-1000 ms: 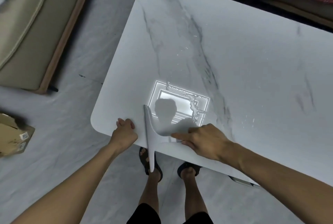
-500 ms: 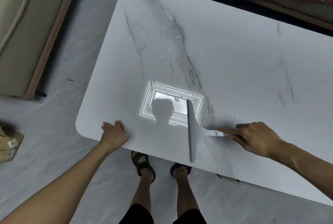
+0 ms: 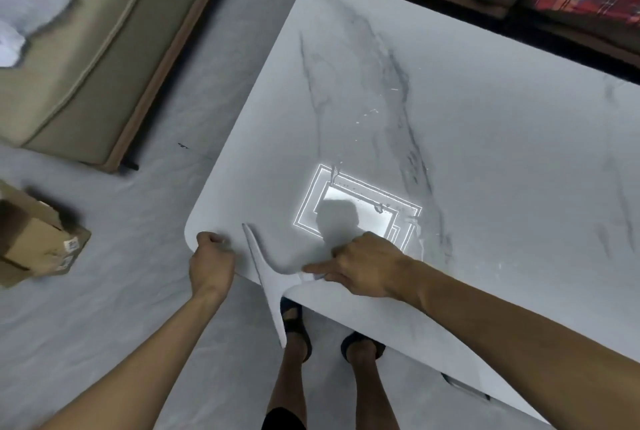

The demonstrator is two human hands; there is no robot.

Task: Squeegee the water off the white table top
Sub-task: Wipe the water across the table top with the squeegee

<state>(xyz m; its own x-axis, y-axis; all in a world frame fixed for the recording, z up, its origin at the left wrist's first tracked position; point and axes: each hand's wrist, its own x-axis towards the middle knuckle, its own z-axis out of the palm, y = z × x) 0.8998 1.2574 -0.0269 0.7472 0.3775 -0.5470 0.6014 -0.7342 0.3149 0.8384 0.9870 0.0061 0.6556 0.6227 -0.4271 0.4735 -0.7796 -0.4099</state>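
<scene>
The white marbled desk [image 3: 502, 152] fills the right of the view, its rounded near-left corner towards the person, and most of its top lies bare beyond the hands. Open floor [image 3: 121, 308] lies to its left, running to a beige sofa [image 3: 86, 66] and a cardboard box [image 3: 34, 239], both well apart from the desk.

Both forearms reach in from below. The squeegee [image 3: 266, 277] lies near that corner, its long blade crossing the near edge, with the lower end hanging out over the floor.

The right hand [image 3: 367, 267] grips the squeegee's handle, index finger stretched along it. The left hand [image 3: 211, 263] sits at the corner rim with curled fingers; whether it clasps the edge I cannot tell.

Water [image 3: 417, 228] beads beside a bright light reflection [image 3: 356, 211].
</scene>
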